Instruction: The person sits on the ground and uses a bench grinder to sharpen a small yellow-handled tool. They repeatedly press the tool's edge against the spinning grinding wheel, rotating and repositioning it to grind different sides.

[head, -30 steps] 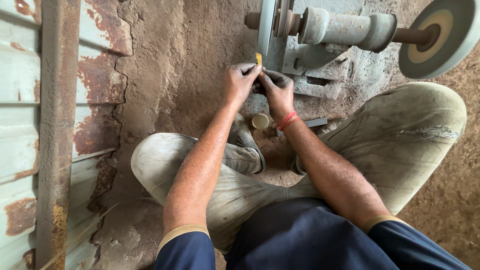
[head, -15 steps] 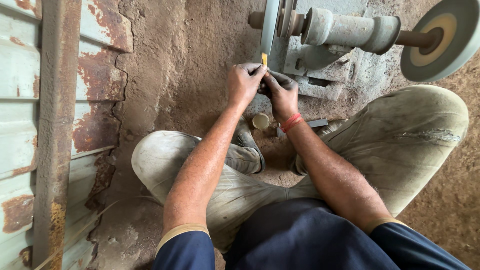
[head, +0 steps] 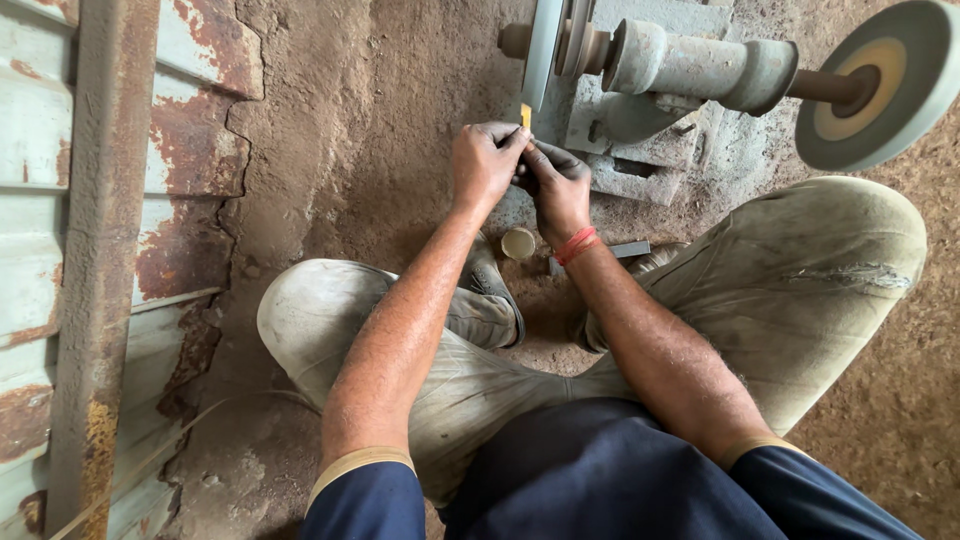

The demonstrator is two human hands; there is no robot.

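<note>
My left hand (head: 484, 160) and right hand (head: 556, 185) meet fingertip to fingertip, both pinched shut on a small yellow piece (head: 526, 115) that sticks up just above my fingers. Its top end sits against the edge of the thin grey grinding wheel (head: 543, 50), right above my hands. A red band (head: 577, 245) circles my right wrist. Just below my hands, a small round tan disc (head: 518, 243) lies on the dirt floor (head: 400, 120), and a flat grey bar (head: 625, 249) lies beside my right wrist. Out to the right of my hands, the machine's shaft (head: 700, 70) runs to a wide round wheel (head: 880, 85). Far off my left hand stands a rusty corrugated metal wall (head: 100, 250). My crossed legs in dusty pale trousers (head: 800, 270) fold beneath my forearms.
</note>
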